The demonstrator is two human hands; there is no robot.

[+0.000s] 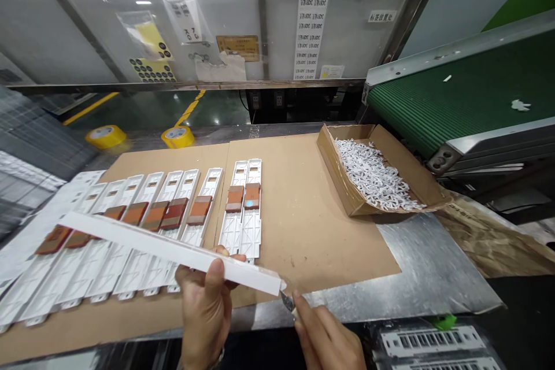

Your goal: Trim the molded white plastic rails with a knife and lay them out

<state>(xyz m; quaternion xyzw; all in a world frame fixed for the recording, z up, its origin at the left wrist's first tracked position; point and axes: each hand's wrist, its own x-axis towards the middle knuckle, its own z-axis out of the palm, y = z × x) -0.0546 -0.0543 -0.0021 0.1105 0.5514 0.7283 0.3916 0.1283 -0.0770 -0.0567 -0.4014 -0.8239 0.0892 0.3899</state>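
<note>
My left hand [206, 306] is wrapped around a long white plastic piece [143, 244], thumb on its near side. The piece slants over the cardboard, its far end up at the left. My right hand [327, 332] is closed on a small knife, whose dark blade [287, 301] meets the right end of the piece; the handle is mostly hidden by my fingers. Behind and left of my left hand lie several white plastic trays [125, 270] in a row, with orange-brown blocks [200, 209] across them. Two more trays [250, 234] lie side by side just beyond it.
A cardboard box [347, 191] of small white plastic bits [373, 176] stands at the right. Behind it runs a green conveyor belt [472, 92]. Two yellow tape rolls [177, 137] sit at the back. Cardboard [299, 202] covers the metal table [437, 266]. White slotted parts [433, 340] are at lower right.
</note>
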